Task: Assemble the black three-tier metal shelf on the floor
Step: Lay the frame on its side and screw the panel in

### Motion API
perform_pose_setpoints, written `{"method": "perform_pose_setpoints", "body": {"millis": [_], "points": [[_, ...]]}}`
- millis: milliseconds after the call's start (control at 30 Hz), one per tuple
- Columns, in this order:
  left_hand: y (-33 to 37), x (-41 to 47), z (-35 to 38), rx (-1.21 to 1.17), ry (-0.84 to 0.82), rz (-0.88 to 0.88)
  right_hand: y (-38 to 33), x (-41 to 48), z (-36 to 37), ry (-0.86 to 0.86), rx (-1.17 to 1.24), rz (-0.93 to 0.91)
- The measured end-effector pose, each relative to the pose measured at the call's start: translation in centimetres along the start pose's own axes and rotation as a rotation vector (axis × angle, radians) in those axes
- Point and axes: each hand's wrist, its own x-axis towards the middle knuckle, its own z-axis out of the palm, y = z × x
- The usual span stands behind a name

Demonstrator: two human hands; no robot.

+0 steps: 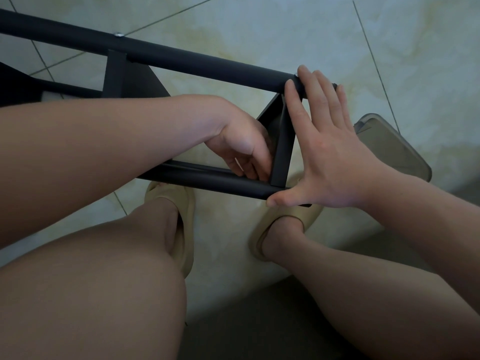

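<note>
Tiled floor [259, 35]; my right hand [330, 157], flat, braces the shelf frame [181, 58]; left hand [241, 149] curls inside, grip hidden; I should keep it square.

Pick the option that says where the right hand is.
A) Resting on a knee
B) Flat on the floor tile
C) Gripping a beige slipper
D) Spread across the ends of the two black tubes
D: the right hand is spread open, its fingers on the end of the far tube and its thumb against the end of the near tube.
</note>
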Motion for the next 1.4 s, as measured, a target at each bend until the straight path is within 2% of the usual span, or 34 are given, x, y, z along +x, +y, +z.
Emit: {"method": "perform_pose_setpoints", "body": {"millis": [167, 567, 767, 1100, 1400], "points": [[1.4, 0.0, -0.3, 0.131, 0.002, -0.024, -0.1, 0.0, 0.1, 0.001, -0.002, -0.004], [-0.6, -0.1, 0.1, -0.025, 0.017, 0.07, 0.1, 0.0, 0.2, 0.016, 0.0, -0.007], [0.1, -0.1, 0.2, 0.059, 0.066, 0.077, 0.1, 0.0, 0.2, 0.014, 0.01, -0.006], [-0.1, -0.4, -0.1, 0.026, 0.007, 0.066, 0.1, 0.1, 0.2, 0.006, 0.018, -0.009], [-0.1, 0.2, 0.1, 0.012, 0.062, 0.06, 0.1, 0.1, 0.1, 0.006, 0.025, -0.009]]}}
